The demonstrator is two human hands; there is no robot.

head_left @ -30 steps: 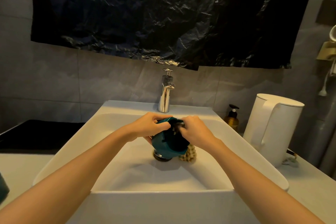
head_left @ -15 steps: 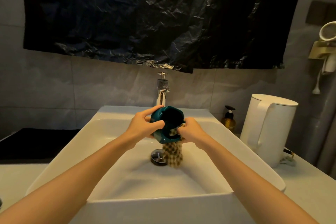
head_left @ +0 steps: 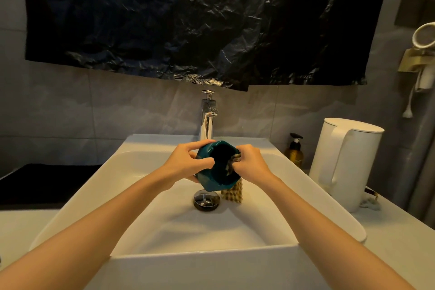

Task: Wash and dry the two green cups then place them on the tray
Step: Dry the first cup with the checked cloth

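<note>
Over the sink [head_left: 150, 198] both hands meet on one green cup [head_left: 208, 181], which is held in the air above the drain [head_left: 206, 200] and just in front of the tap [head_left: 207, 122], tipped on its side so that its dark mouth faces the camera. The left hand [head_left: 186, 165] grips it from the left: the fingers are curled round the outer wall, the forefinger lies along the top of the rim and the thumb crosses the near edge. The right hand [head_left: 253, 166] is at the right side of the rim with its fingers bent tight, pinching a waffle-weave cloth [head_left: 231, 193] against the edge of the cup; a fold of it reaches into the mouth, and the rest hangs down behind the cup toward the basin floor, beside the drain. Whether the cloth's end touches the basin cannot be told. No water is seen at the tap. On the counter to the right stand a white kettle [head_left: 346, 167] and, between it and the sink's back corner, a small amber pump bottle [head_left: 294, 154]. A dark flat slab [head_left: 47, 183] lies left of the sink – too dim to say what it is. A crinkled black sheet [head_left: 188, 19] covers the wall above the tap
</note>
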